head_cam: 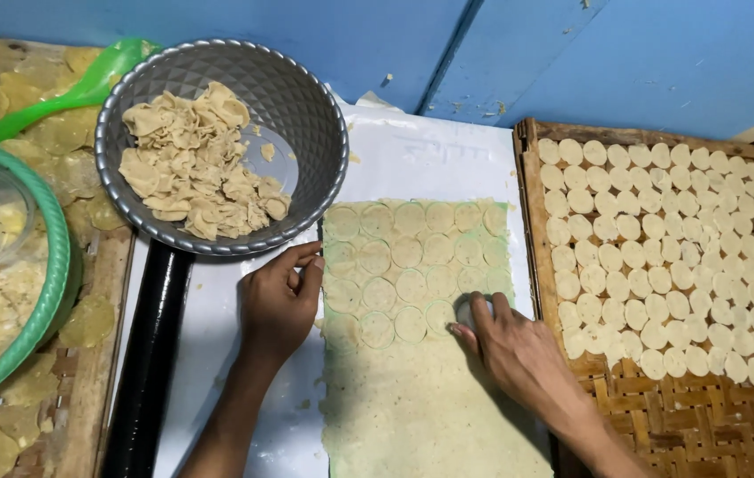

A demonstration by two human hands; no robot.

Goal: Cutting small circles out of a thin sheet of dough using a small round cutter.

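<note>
Where the frame's lower edge cuts it off, a rolled sheet of dough (430,398) lies flat on a white plastic-covered work surface (218,354), pale beige-green and finely grainy. Its long axis runs from the person straight away toward the blue wall (625,62); the near half is unbroken, the far half is stamped with rows of touching circles. The right hand (519,350) rests on the sheet's right edge at the boundary between plain and stamped dough, fingers curled down around a small round cutter (464,310), mostly hidden, so only a pale rim shows. The left hand (280,301) lies just off the sheet's left edge, loosely curled with nothing in it, fingertips touching the dough's border.

Left of that hand a glossy black cylinder (147,354) runs parallel to the sheet. Further left, a green-rimmed basin (50,292) with a clear bowl inside sits on a woven tray (98,354) scattered with thin yellowish discs.

To the right, a woven bamboo tray (704,425) with a wooden frame carries neat overlapping rows of small pale dough rounds (678,248), smooth and matte, filling its far part and leaving the near weave bare.

Beyond the left hand stands a grey metal bowl (306,115) with a dimpled, diamond-patterned wall, holding a crumpled heap of dough scraps (191,164). A green plastic scoop (85,88) lies behind it.
</note>
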